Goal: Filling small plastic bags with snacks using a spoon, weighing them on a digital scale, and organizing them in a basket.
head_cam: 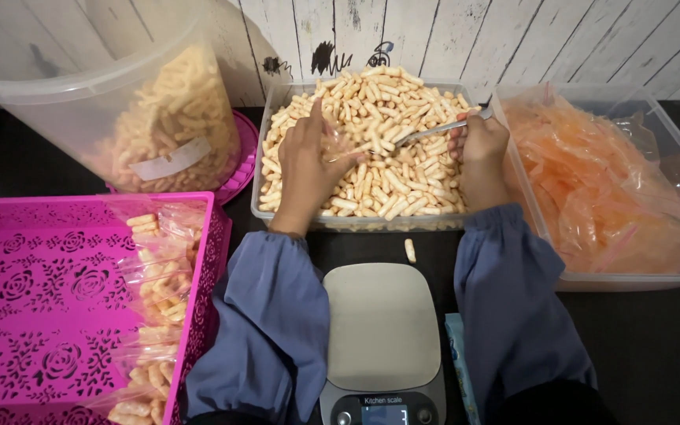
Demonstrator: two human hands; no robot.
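Note:
A clear plastic tub (264, 206) in front of me is heaped with small tan stick snacks (379, 110). My left hand (306, 167) reaches into the heap and holds a small clear bag (344, 149) against the snacks. My right hand (479, 149) grips the handle of a metal spoon (433, 131), whose bowl points left toward the bag. Both arms wear blue-grey sleeves (273, 315).
A kitchen scale (382, 330) sits near me, one loose snack (410, 250) beyond it. A pink perforated tray (41, 307) at the left holds filled snack bags (159, 275). A large clear bucket (120, 102) of snacks stands back left. A tub of orange-tinted empty bags (607, 181) is at the right.

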